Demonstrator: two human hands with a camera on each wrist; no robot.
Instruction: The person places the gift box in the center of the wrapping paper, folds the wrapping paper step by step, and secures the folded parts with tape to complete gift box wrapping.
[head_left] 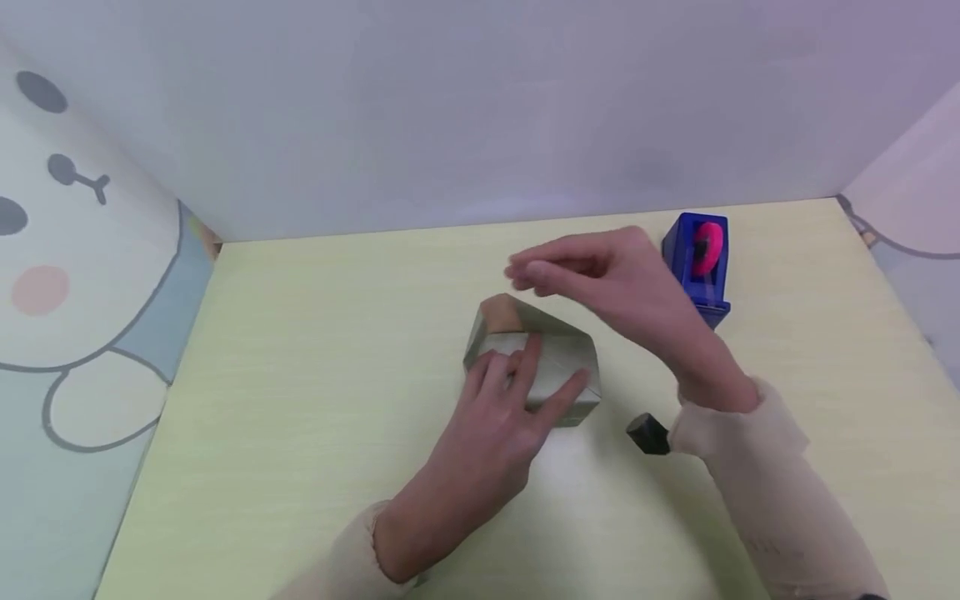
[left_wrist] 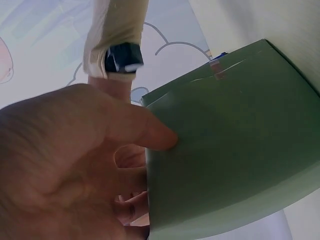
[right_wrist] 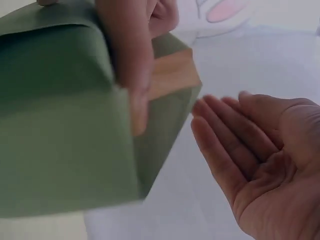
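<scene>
A box wrapped in green paper (head_left: pixel 558 358) sits near the middle of the table. At its far end the paper flares into folds, and a tan patch (head_left: pixel 501 314) shows between them. My left hand (head_left: pixel 487 433) grips the box, thumb spread along one face. In the left wrist view the left thumb (left_wrist: pixel 157 132) presses the green face while the other fingers go behind its edge. One left finger (right_wrist: pixel 135 85) reaches down by the folded end in the right wrist view. Just beyond that end, my right hand (head_left: pixel 615 275) hovers with extended fingers, holding nothing.
A blue tape dispenser (head_left: pixel 682 250) with a pink core stands at the back right, partly behind the right wrist. A black device (head_left: pixel 648 433) is attached at the right cuff. A pale wall (head_left: pixel 450 117) rises along the table's back edge, with cartoon-printed panels at both sides.
</scene>
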